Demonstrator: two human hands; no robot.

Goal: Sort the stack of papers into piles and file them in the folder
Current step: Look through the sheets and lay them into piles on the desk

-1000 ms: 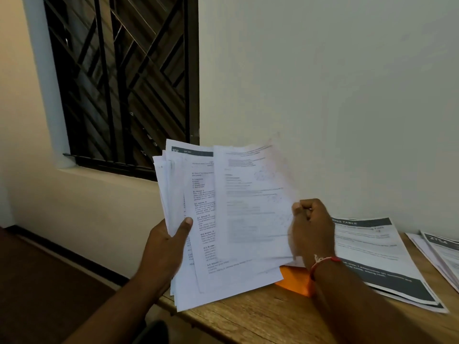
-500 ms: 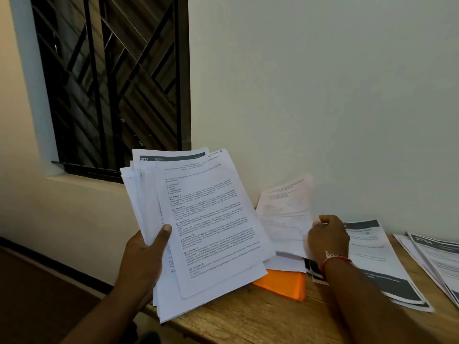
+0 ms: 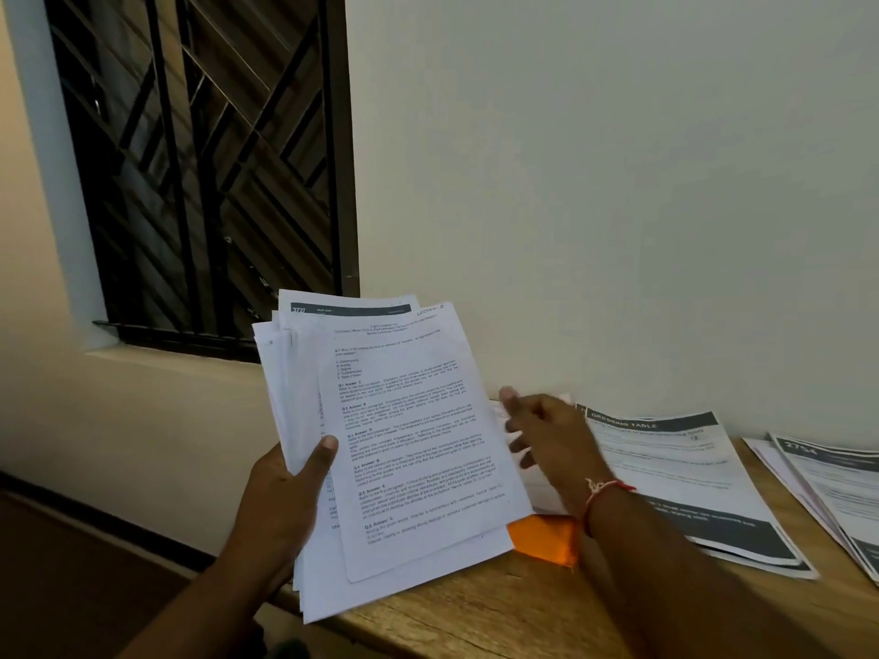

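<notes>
I'm gripping paper stack (image 3: 409,444) w/ left hand (image 3: 280,497); right hand (image 3: 547,435) is hovering released. Sheets are looking thin, floppy: I'm favouring corner pinch.

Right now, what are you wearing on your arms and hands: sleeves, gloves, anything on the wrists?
No sleeves or gloves show anywhere up to the edge of the view. The left hand and its wrist show nothing worn. The right hand is blurred, so rings cannot be judged; its wrist has a thin red thread band with a pale knot.
</notes>
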